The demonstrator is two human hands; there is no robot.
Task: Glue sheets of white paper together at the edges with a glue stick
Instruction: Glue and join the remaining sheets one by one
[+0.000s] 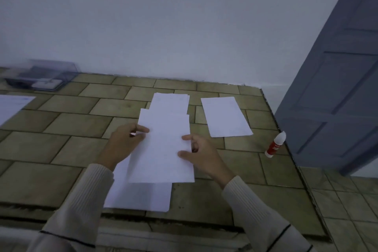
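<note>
A sheet [163, 149], long axis pointing from the counter's [71, 120] front edge to the back, is pinched at its sides by the left hand [126, 139] and right hand [201, 154], with the glue stick [275, 145] near the right edge.

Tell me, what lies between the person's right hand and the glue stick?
Only bare tiled surface separates the right hand from the glue stick, seen in the head view; a lone sheet lies just beyond that stretch.
</note>
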